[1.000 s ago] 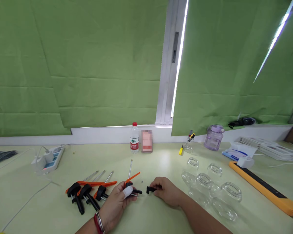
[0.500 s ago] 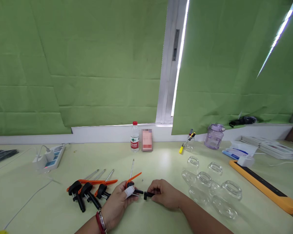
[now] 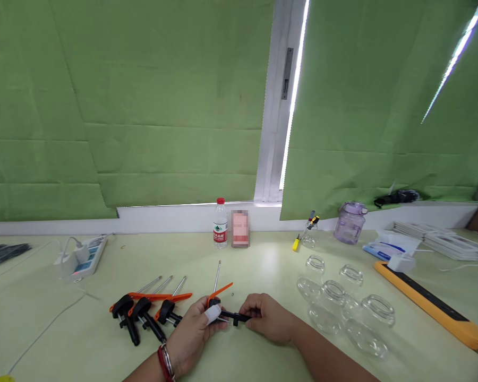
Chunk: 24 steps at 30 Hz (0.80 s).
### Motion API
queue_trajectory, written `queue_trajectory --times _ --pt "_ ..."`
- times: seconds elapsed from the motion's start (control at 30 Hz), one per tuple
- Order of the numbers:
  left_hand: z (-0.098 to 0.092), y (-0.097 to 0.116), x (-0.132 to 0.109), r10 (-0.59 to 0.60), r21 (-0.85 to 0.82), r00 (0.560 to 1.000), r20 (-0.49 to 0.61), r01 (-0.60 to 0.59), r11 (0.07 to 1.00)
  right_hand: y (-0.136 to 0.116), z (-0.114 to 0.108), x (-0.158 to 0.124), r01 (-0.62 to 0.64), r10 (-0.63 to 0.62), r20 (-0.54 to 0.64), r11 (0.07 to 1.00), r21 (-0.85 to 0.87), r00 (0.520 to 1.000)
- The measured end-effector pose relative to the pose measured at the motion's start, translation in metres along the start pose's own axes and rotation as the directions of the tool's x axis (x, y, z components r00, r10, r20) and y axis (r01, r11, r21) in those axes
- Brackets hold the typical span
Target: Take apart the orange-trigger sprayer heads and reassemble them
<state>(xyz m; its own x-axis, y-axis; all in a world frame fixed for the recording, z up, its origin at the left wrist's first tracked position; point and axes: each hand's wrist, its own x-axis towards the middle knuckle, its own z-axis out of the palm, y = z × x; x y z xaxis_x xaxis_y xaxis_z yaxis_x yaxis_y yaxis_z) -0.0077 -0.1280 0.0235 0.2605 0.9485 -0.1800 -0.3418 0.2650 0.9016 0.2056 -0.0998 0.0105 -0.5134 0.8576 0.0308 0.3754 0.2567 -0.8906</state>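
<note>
My left hand (image 3: pixel 191 331), with a white wrap on one digit, is closed round a black-capped fitting with an orange strip (image 3: pixel 223 289) and a thin metal rod (image 3: pixel 217 276). A black stem sticks out of it to the right. My right hand (image 3: pixel 271 318) pinches a small black plastic elbow piece (image 3: pixel 241 318), whose end meets that stem; how deep they join I cannot tell. Left of my hands lie three similar black-capped fittings (image 3: pixel 143 310) with orange strips and metal rods. A tiny round bit (image 3: pixel 232 294) lies behind my hands.
Several clear glass jars (image 3: pixel 334 307) stand at the right, beside an orange-and-black bar tool (image 3: pixel 426 307). Behind are a water bottle (image 3: pixel 220 228), a purple jug (image 3: pixel 349 223) and screwdrivers in a glass holder (image 3: pixel 309 233). A power strip (image 3: pixel 91 260) lies at the left.
The black elbow piece has closed the small gap to the stem in my left hand and now meets it. Both hands stay almost in place.
</note>
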Motion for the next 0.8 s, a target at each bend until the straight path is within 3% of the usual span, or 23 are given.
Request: queue_trajectory --times 0.6,0.8 --pt "-0.0015 -0.0061 0.0011 0.0 -0.063 1.0 0.025 0.002 0.998 0.0004 0.0031 -0.0016 -0.017 0.018 -0.011 0.999 0.039 1.0" --pt "0.0004 -0.0049 -0.0008 -0.013 -0.094 1.0 0.017 0.015 0.995 -0.0006 0.0033 -0.0015 -0.048 0.044 0.044 0.994 0.098 0.998"
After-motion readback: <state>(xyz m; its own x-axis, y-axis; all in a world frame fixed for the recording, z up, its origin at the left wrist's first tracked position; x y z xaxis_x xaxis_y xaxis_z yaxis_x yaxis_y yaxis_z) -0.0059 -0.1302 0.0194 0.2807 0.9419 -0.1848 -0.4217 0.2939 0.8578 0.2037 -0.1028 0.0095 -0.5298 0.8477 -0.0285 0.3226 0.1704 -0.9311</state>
